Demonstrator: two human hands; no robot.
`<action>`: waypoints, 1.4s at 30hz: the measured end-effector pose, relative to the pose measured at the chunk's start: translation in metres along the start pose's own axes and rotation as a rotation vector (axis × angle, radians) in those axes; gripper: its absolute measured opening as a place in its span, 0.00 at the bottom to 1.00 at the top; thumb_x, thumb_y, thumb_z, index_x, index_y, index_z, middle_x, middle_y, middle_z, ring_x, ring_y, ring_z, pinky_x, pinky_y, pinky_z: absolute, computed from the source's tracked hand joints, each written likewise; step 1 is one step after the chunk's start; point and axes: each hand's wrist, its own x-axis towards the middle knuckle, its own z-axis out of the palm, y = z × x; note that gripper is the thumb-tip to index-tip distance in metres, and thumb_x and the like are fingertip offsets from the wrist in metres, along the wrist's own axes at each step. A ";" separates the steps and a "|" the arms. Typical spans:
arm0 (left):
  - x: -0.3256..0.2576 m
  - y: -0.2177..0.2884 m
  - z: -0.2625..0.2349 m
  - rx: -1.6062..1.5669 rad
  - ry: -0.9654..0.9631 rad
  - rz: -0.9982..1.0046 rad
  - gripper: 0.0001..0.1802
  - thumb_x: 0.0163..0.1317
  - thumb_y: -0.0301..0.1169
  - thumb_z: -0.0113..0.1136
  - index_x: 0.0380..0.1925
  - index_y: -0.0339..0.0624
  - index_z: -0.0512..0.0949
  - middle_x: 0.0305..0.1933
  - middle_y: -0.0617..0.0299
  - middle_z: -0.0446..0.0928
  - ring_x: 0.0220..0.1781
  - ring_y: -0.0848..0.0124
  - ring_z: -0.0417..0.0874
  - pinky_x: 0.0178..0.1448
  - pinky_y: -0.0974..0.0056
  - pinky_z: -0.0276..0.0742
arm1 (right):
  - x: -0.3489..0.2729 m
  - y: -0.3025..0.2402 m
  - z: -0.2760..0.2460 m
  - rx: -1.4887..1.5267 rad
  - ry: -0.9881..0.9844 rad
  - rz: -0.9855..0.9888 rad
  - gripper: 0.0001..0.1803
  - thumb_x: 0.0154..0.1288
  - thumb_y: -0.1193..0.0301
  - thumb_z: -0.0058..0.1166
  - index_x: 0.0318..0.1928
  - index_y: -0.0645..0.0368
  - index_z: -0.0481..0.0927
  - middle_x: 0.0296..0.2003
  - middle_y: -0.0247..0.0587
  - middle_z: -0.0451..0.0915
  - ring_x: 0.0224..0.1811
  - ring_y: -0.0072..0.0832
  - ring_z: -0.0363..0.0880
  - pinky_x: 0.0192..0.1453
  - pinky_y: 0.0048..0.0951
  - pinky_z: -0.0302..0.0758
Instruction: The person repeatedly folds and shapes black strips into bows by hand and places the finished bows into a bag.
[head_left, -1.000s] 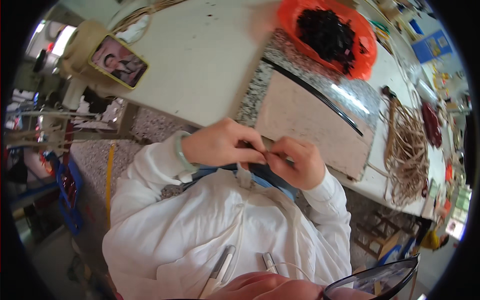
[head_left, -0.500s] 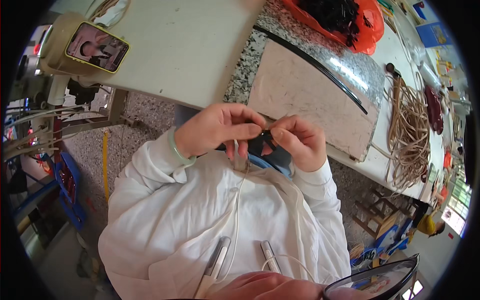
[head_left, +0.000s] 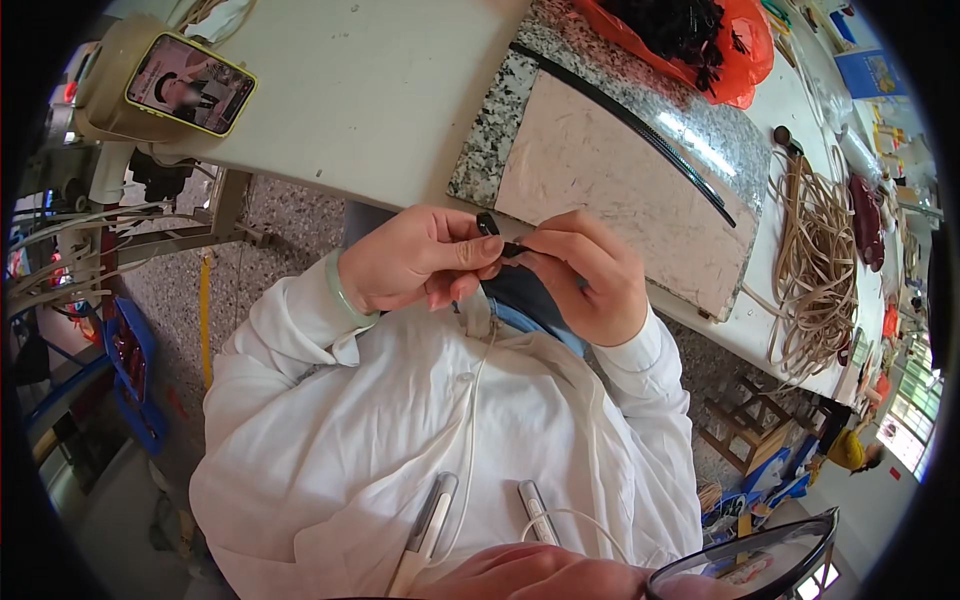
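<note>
My left hand, with a pale green bangle at its wrist, pinches a short black strip between thumb and fingers. One end of the strip sticks up past the left fingertips. Its other end reaches my right hand, whose thumb and fingers are closed on it. Both hands are close together in front of my white shirt, just off the table's near edge. Beyond them, a longer black strip lies curved across a pinkish board on a speckled stone slab.
A red plastic bag of black pieces lies at the far edge. Bundled beige straps lie on the white table at right. A phone in a yellow case rests at far left. A wooden stool stands on the floor.
The left hand has shifted slightly left, and more of the short black strip now shows above its fingertips. The right hand has turned so that its back faces up more.
</note>
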 end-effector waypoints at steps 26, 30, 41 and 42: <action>-0.010 -0.002 0.012 0.161 0.144 0.280 0.10 0.61 0.34 0.60 0.35 0.39 0.77 0.21 0.75 0.71 0.18 0.88 0.60 0.20 0.78 0.51 | 0.003 -0.005 -0.023 0.917 -0.269 0.944 0.09 0.63 0.71 0.52 0.32 0.65 0.72 0.25 0.41 0.78 0.22 0.23 0.77 0.28 0.22 0.74; -0.002 -0.019 0.006 -0.101 0.103 0.310 0.12 0.60 0.37 0.61 0.34 0.40 0.77 0.22 0.73 0.71 0.18 0.86 0.60 0.21 0.78 0.51 | -0.004 -0.016 -0.003 1.090 0.044 0.719 0.09 0.58 0.77 0.57 0.39 0.66 0.73 0.30 0.40 0.78 0.29 0.22 0.78 0.34 0.23 0.76; 0.014 -0.033 0.007 -0.431 -0.327 0.307 0.14 0.61 0.41 0.57 0.32 0.42 0.72 0.36 0.66 0.69 0.27 0.81 0.65 0.27 0.75 0.61 | -0.011 -0.007 0.018 0.603 0.061 0.245 0.05 0.49 0.81 0.59 0.29 0.63 0.76 0.28 0.37 0.78 0.26 0.18 0.75 0.30 0.19 0.70; 0.014 -0.034 0.008 -0.444 -0.311 0.281 0.14 0.61 0.42 0.57 0.33 0.43 0.72 0.37 0.65 0.69 0.28 0.80 0.65 0.28 0.74 0.62 | -0.011 -0.007 0.017 0.602 0.061 0.246 0.05 0.49 0.81 0.59 0.29 0.63 0.76 0.28 0.37 0.78 0.26 0.18 0.75 0.30 0.19 0.70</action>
